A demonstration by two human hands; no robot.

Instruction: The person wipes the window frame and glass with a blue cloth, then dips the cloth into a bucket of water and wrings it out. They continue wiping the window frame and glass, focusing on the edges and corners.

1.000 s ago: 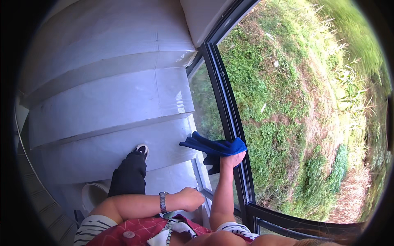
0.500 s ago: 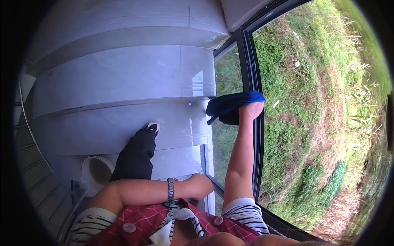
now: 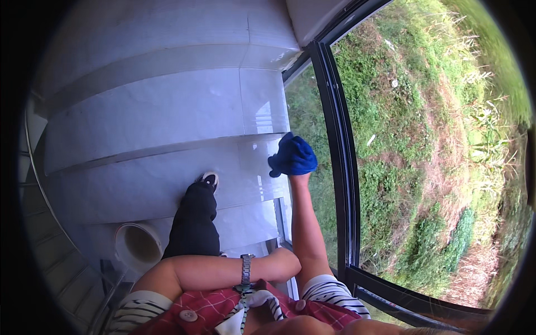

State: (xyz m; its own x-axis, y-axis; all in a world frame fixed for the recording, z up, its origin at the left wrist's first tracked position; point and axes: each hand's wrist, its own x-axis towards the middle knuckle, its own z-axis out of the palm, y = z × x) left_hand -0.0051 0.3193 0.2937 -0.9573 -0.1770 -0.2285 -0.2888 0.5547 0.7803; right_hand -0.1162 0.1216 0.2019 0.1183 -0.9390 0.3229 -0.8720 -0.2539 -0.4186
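Head view. Right hand (image 3: 297, 176), centre of frame, fingers closed on a bunched blue cloth (image 3: 292, 156) pressed flat against the window glass (image 3: 304, 111) beside the black frame (image 3: 338, 139), arm extended for reach. Left hand (image 3: 287, 263), lower centre, folded against the torso; its finger spread cannot be told. The cloth hides the right fingers.

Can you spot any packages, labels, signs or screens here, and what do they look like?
None in view. The nearest thing to a display is the wristwatch on the left arm, with a metal band; its face is too small to make out. The right hand presses a blue cloth against the window glass.
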